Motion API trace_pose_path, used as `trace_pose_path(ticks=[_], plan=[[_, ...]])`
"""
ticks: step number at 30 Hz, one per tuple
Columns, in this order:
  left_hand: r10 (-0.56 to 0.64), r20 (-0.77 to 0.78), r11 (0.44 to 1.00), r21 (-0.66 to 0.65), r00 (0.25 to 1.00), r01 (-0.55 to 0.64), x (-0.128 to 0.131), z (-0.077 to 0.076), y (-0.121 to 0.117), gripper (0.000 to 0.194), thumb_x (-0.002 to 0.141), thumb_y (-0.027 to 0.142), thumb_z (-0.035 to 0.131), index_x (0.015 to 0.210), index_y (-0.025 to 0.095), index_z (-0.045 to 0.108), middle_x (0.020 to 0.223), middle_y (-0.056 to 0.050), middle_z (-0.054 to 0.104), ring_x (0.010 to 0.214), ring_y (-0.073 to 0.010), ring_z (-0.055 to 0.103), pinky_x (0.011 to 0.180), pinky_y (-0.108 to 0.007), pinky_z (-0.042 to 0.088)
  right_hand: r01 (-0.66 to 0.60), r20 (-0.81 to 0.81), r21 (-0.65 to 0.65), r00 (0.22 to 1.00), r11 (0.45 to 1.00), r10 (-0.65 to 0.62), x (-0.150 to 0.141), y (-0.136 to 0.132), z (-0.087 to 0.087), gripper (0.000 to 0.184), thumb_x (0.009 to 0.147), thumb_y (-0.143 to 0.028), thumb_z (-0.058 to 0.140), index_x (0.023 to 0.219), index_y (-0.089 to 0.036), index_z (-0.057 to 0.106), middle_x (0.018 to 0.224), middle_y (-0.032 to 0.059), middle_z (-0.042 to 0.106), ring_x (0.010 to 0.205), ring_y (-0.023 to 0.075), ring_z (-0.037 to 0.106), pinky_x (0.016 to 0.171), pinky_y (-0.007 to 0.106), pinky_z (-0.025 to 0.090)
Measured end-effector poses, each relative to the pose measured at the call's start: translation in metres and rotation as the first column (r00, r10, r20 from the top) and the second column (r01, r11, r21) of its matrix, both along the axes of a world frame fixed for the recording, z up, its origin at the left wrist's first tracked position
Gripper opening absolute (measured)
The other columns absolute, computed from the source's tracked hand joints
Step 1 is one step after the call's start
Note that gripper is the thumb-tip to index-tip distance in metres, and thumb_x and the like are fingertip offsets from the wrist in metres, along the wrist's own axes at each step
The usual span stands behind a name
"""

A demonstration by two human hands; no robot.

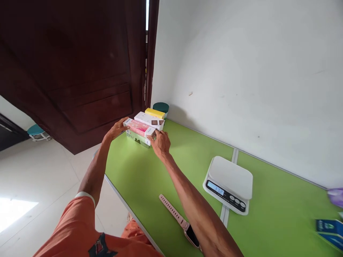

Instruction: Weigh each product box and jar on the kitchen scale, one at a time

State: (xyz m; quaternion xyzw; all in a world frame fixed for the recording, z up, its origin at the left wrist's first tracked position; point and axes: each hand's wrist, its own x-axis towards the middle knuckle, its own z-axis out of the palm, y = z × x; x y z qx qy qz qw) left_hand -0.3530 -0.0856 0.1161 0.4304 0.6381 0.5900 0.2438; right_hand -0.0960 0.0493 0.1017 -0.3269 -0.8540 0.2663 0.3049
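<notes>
Both my hands grip a long pink and white box by its ends, at the far left of the green table. My left hand is closed on its left end, and my right hand on its right end. Under the pink box is a green and white box, partly hidden. Right behind lies a white box with brown squares, and beyond it a yellow box. A jar with a dark green lid stands at the back against the wall.
A white kitchen scale with a lit display sits right of centre. A smartwatch with a pink strap lies near the front, partly under my right forearm. A blue box and something purple are at the right edge. A dark door stands left.
</notes>
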Motion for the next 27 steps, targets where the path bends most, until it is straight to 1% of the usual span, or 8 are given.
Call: trace_pose_path(ticks=[11,14,17,19,20,21,23,27], plan=[[0.018,-0.033,0.999,-0.037,0.999,-0.019,0.009,0.002,-0.003,0.098,0.073,0.060,0.092,0.153,0.015,0.058,0.144,-0.017,0.074,0.133,-0.0358,0.069,0.115,-0.051,0.057,-0.018,0.016,0.050,1.000,0.999,0.017,0.007,0.001,0.000,0.037,0.104,-0.038,0.071,0.136,-0.020,0.074,0.129,0.0191,0.077,0.126,0.0389,0.061,0.104,0.054,0.053],[0.142,-0.130,0.986,-0.074,0.981,-0.152,0.023,0.016,-0.008,0.094,0.073,0.060,0.092,0.148,0.015,0.059,0.145,-0.018,0.072,0.133,-0.0358,0.070,0.115,-0.051,0.058,-0.082,-0.034,0.067,0.996,0.994,0.084,0.029,0.010,0.001,0.039,0.103,-0.036,0.072,0.138,-0.020,0.073,0.128,0.0171,0.076,0.124,0.0368,0.062,0.107,0.053,0.055],[0.412,-0.365,0.878,-0.085,0.835,-0.471,0.049,0.035,-0.014,0.075,0.076,0.046,0.092,0.139,0.016,0.063,0.139,-0.017,0.073,0.131,-0.0369,0.070,0.115,-0.054,0.058,-0.100,-0.062,0.072,0.993,0.992,0.104,0.069,0.011,0.006,0.035,0.105,-0.040,0.071,0.133,-0.019,0.076,0.125,0.0170,0.076,0.122,0.0350,0.063,0.111,0.052,0.055],[0.523,-0.425,0.817,0.004,0.739,-0.576,0.069,0.048,-0.012,0.074,0.078,0.030,0.087,0.145,0.020,0.058,0.152,-0.017,0.064,0.147,-0.0399,0.056,0.127,-0.064,0.044,-0.083,-0.078,0.062,0.993,0.995,0.088,0.098,0.006,0.008,0.033,0.107,-0.042,0.069,0.129,-0.020,0.077,0.124,0.0157,0.077,0.121,0.0328,0.065,0.111,0.050,0.055],[0.588,-0.514,0.771,0.120,0.625,-0.626,0.080,0.053,-0.007,0.071,0.077,0.026,0.084,0.144,0.024,0.059,0.150,-0.014,0.066,0.144,-0.0385,0.057,0.126,-0.064,0.045,-0.074,-0.085,0.055,0.993,0.996,0.079,0.113,0.004,0.008,0.031,0.108,-0.042,0.068,0.129,-0.021,0.077,0.124,0.0147,0.077,0.121,0.0314,0.066,0.111,0.049,0.056],[0.623,-0.571,0.750,0.244,0.534,-0.615,0.094,0.058,0.000,0.070,0.076,0.021,0.081,0.143,0.026,0.060,0.146,-0.012,0.068,0.141,-0.0373,0.058,0.123,-0.062,0.048,-0.063,-0.090,0.048,0.994,0.997,0.067,0.126,0.001,0.008,0.029,0.109,-0.042,0.068,0.128,-0.022,0.077,0.123,0.0137,0.077,0.120,0.0301,0.067,0.110,0.047,0.056],[0.604,-0.604,0.794,0.396,0.520,-0.461,0.131,0.063,0.020,0.064,0.077,0.019,0.077,0.139,0.025,0.065,0.139,-0.010,0.071,0.135,-0.0343,0.062,0.115,-0.055,0.054,-0.029,-0.103,0.025,0.994,0.999,0.032,0.154,-0.003,0.005,0.026,0.109,-0.040,0.068,0.126,-0.022,0.077,0.121,0.0122,0.077,0.117,0.0278,0.069,0.106,0.045,0.058],[0.258,-0.602,0.954,0.284,0.756,-0.099,0.236,0.053,0.071,0.014,0.090,0.028,0.072,0.102,0.021,0.074,0.107,-0.006,0.080,0.107,-0.0254,0.072,0.105,-0.044,0.057,0.053,-0.176,-0.028,0.983,0.998,-0.057,0.209,-0.012,-0.003,0.022,0.109,-0.040,0.068,0.120,-0.023,0.078,0.115,0.0102,0.075,0.105,0.0248,0.072,0.094,0.041,0.060]])
